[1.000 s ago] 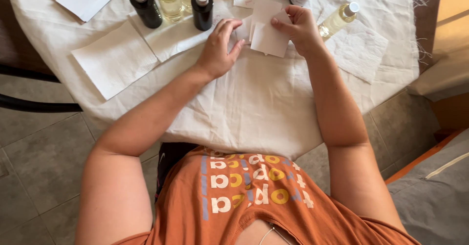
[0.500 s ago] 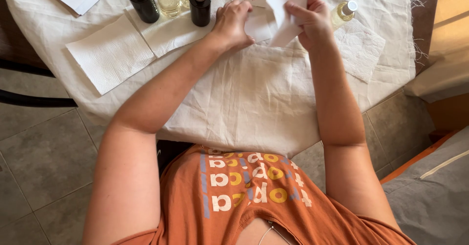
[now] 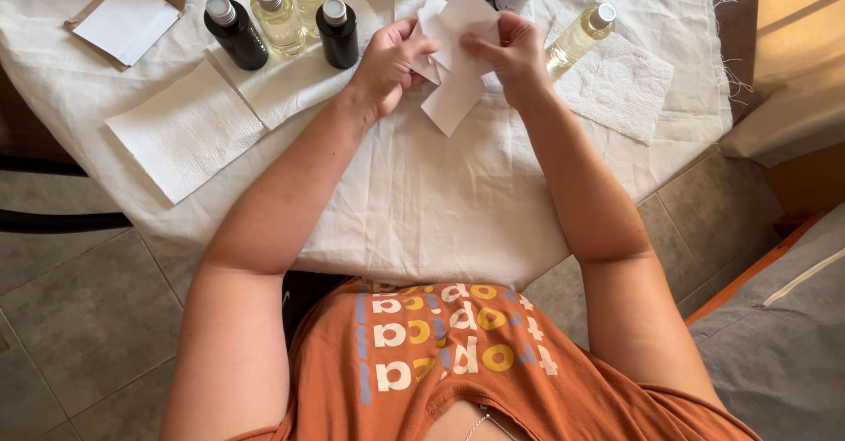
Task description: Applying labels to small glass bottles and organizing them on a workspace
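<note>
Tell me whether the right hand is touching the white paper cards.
Touching: the head view shows the right hand pinching the white paper cards between thumb and fingers.

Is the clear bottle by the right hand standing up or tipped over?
Tipped. The clear bottle lies slanted on a white napkin, silver cap pointing up-right, beside the right hand; the dark bottles stand upright.

A few white paper cards (image 3: 455, 49) are held up just above the white cloth. They are flat and fanned out, and the longest one tilts down.
</note>
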